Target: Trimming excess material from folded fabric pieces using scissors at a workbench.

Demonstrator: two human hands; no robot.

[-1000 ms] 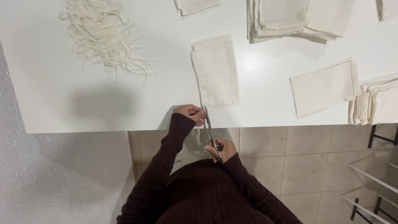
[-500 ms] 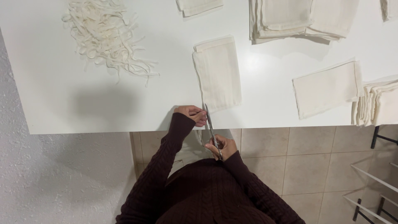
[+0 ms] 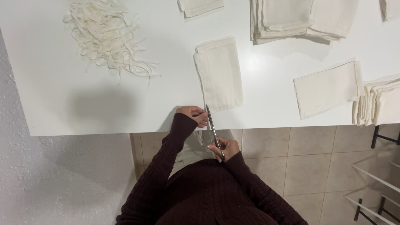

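My right hand [image 3: 224, 147] grips the handles of long metal scissors [image 3: 211, 127] just off the near edge of the white table [image 3: 125, 104]. The blades point up to the near end of a cream folded cloth [image 3: 219, 73]. My left hand [image 3: 194, 114] rests closed at the table edge beside the blades, pinching something small that I cannot make out. A piece of cream fabric [image 3: 192, 143] hangs below the edge between my arms.
A heap of thin cream strips [image 3: 106, 35] lies at the far left. Stacks of folded cloths sit at the far middle [image 3: 201, 6], far right [image 3: 300, 18] and right edge [image 3: 379, 102], and a single cloth [image 3: 327, 88] lies nearby. A wire rack [image 3: 377, 179] stands on the tiled floor.
None beyond a slight shift of the view; hands and scissors stay in the same place.
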